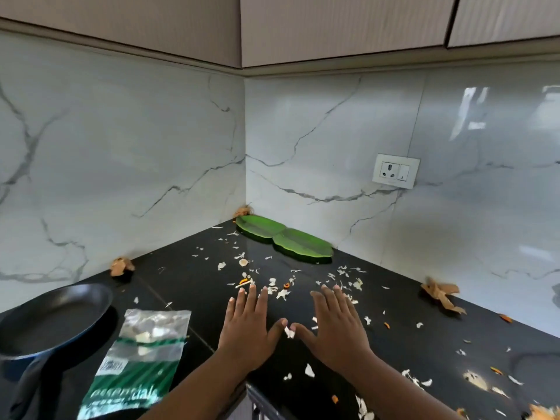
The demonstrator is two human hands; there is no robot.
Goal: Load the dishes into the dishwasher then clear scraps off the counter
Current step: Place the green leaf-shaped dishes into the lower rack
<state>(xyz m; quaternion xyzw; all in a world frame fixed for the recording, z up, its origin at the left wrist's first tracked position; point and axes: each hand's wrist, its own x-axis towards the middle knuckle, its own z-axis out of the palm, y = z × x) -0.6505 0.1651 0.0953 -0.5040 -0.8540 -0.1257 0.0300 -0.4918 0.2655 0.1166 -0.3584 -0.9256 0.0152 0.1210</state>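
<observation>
1. Head view: Black stone counter met white marbled wall tiles in a kitchen corner, a wall socket on the right-hand wall and cabinets overhead.

2. Pale scraps – peelings, with a few orange flecks – lay scattered over the counter from the corner toward its near right edge; brown papery clumps sat by the walls.

3. Both hands lay flat among the litter, palms down. The left hand had its fingers straight and spread, holding nothing; the right hand matched it, thumbs almost meeting over one white flake.

4. A green leaf-shaped tray lay against the back wall, a dark pan sat at far left, and a clear-and-green plastic bag lay just beside it.

5. No dishwasher was visible. Judging by the hands, the scrap-clearing step was in hand – barely begun, with litter still widespread.

6. The next move probably called for drawing both palms together to heap the flakes, then lifting the heap, perhaps into the bag.
</observation>
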